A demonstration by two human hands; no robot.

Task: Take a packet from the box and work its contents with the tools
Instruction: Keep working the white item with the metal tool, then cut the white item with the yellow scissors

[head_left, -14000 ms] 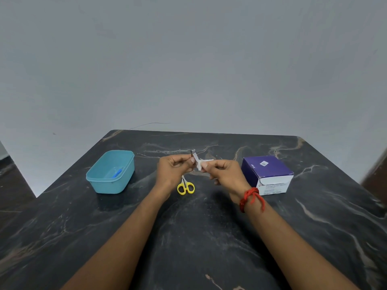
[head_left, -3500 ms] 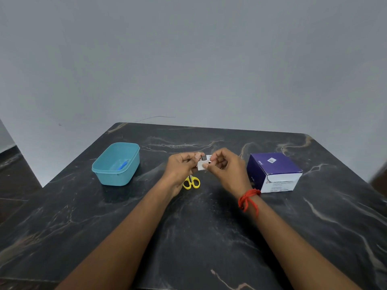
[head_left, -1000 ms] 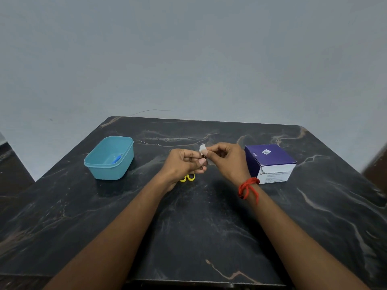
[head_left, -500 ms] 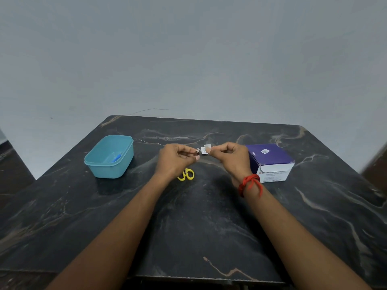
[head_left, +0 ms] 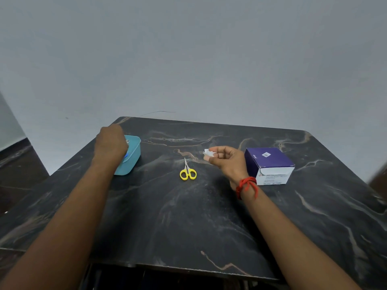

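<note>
My left hand (head_left: 111, 143) hovers over the teal plastic tub (head_left: 132, 158) at the left, fingers curled down round a small metal tool (head_left: 127, 141) whose silvery tip shows at the fingertips. A small blue item (head_left: 126, 156) lies inside the tub. Right of the table's middle, my right hand (head_left: 228, 162) is raised and pinches a small crumpled white piece (head_left: 207, 152) between thumb and forefinger. Small yellow-handled scissors (head_left: 187, 171) lie shut on the dark marble table (head_left: 178, 216) between my hands. The purple and white packet box (head_left: 269, 164) stands just right of my right hand.
A red thread is tied round my right wrist (head_left: 246, 185). A plain grey wall (head_left: 188, 59) rises behind the table's far edge. The table's near edge runs across the bottom of the view.
My hands have parted. The left hand carried the small metal tool left to the teal tub, while the right hand stayed near the middle with the white piece. The scissors now lie uncovered.
</note>
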